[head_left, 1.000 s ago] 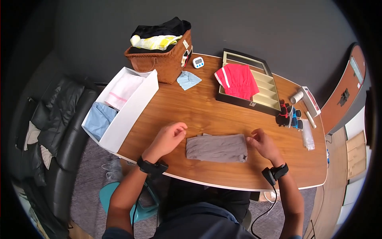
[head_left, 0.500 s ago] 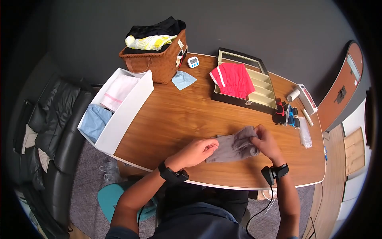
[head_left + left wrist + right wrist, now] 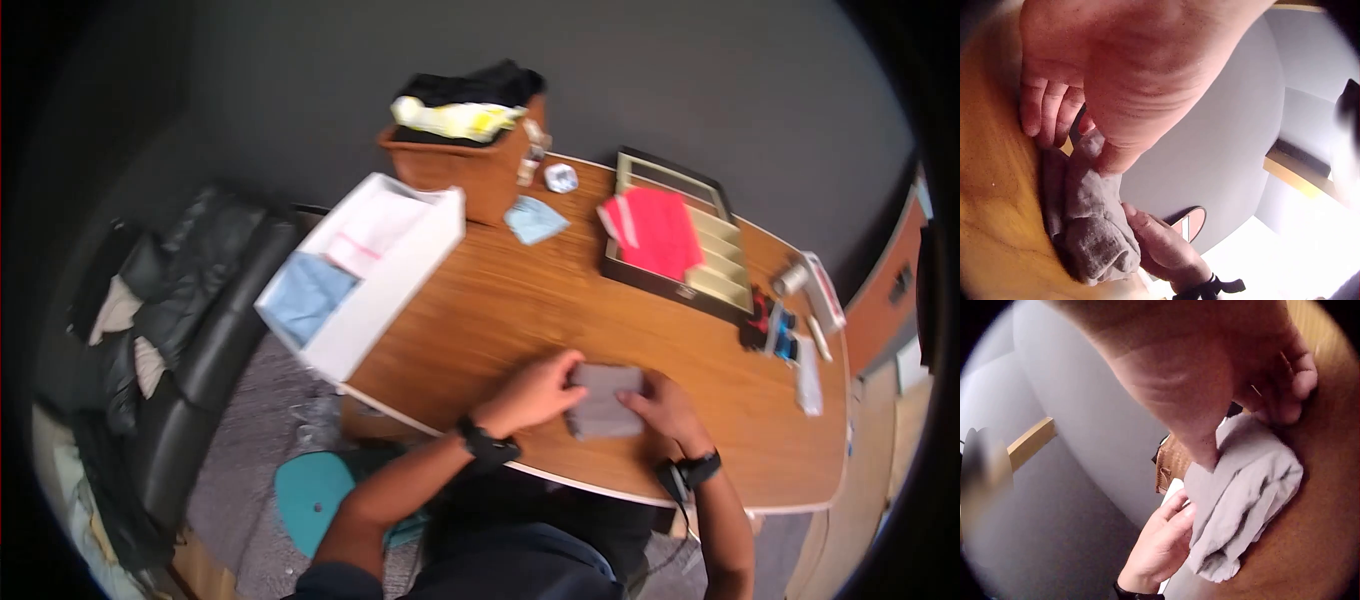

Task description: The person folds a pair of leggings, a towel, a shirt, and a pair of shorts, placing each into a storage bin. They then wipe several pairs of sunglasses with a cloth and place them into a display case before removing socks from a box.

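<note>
A grey garment (image 3: 606, 402), folded into a small thick square, lies on the wooden table near its front edge. From the left, my left hand (image 3: 535, 391) holds its side, thumb on the cloth and fingers round the far edge. My right hand (image 3: 672, 412) grips the opposite side, its thumb (image 3: 1200, 444) laid over the top layer and the other fingers down at the table. The stacked folds of the garment show at its near end in both wrist views.
A white box (image 3: 400, 300) with pink-striped and blue cloths stands left. Behind are a brown basket (image 3: 440, 168) of clothes, a timer (image 3: 561, 178) and a light blue cloth (image 3: 535, 219). Red clothing (image 3: 655, 235) lies on an open case (image 3: 722, 290); sunglasses (image 3: 770, 325) lie right.
The flat grey garment has been folded over from the right into a smaller square. My left hand has moved right to its edge; both hands now hold it. The head view has shifted.
</note>
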Demonstrator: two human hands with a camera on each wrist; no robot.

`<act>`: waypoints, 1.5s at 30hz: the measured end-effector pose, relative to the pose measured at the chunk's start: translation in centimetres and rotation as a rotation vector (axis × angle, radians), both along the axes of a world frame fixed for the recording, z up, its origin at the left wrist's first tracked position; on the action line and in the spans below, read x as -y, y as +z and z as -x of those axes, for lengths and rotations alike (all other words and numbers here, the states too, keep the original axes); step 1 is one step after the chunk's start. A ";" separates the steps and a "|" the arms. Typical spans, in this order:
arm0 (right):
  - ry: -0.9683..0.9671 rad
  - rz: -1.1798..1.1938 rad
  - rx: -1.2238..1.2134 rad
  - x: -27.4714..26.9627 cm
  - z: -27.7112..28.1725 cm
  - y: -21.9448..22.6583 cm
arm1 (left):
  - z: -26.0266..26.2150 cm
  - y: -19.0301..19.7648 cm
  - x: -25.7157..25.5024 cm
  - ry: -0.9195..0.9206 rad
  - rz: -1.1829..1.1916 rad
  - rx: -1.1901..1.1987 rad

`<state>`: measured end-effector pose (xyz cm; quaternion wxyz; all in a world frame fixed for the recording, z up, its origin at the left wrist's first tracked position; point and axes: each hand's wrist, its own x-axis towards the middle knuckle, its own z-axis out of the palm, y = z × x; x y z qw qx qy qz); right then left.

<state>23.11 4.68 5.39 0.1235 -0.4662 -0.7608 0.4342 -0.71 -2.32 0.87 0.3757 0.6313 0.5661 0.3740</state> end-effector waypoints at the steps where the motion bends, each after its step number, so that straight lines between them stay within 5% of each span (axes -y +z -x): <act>1: 0.065 0.057 -0.170 0.1 0.7 -0.6 | -0.1 -0.3 0.0 0.012 -0.030 -0.066; 4: 0.024 0.136 -0.241 -0.5 1.6 -4.1 | 0.5 -2.5 -0.8 0.006 -0.135 -0.063; 6: -0.028 0.198 -0.447 -0.1 2.1 -3.0 | 1.2 -1.0 -0.3 0.018 -0.194 -0.049; 11: 0.114 0.177 -0.497 1.2 5.3 -0.1 | 3.6 3.4 0.2 -0.033 -0.351 -0.007; 13: 0.140 0.242 -0.602 2.0 6.8 1.8 | 5.2 5.0 0.5 -0.216 0.085 0.265; 17: 0.198 0.366 -0.687 2.5 8.5 3.2 | 7.9 6.2 2.0 -0.236 0.084 0.332; 20: 0.236 0.417 -0.686 1.7 7.8 1.5 | 12.6 6.8 3.7 -0.087 -0.034 0.328; 24: 0.187 0.455 -0.628 0.0 5.7 -2.2 | 21.5 14.0 8.1 0.273 -0.108 0.137; 28: 0.129 0.502 -0.579 -1.5 3.5 -5.4 | 30.6 14.6 11.3 0.478 -0.068 0.371; 31: 0.138 0.519 -0.590 -1.7 3.4 -5.9 | 35.4 11.9 12.6 0.622 0.024 0.012; 33: 0.137 0.522 -0.609 -1.7 3.2 -5.8 | 34.5 10.4 13.3 0.847 -0.030 -1.125; 35: 0.181 0.503 -0.570 -1.6 3.2 -6.1 | 34.3 9.8 12.6 0.732 -0.192 -1.051; 37: 0.165 0.522 -0.577 -1.5 2.9 -6.4 | 34.1 8.7 11.9 0.504 0.088 -0.763; 42: 0.106 0.492 -0.564 -1.1 1.8 -5.5 | 35.7 3.8 11.3 0.440 0.059 -0.922; 45: 0.101 0.456 -0.548 -1.6 -1.7 -4.9 | 34.6 7.3 10.7 0.391 0.168 -0.912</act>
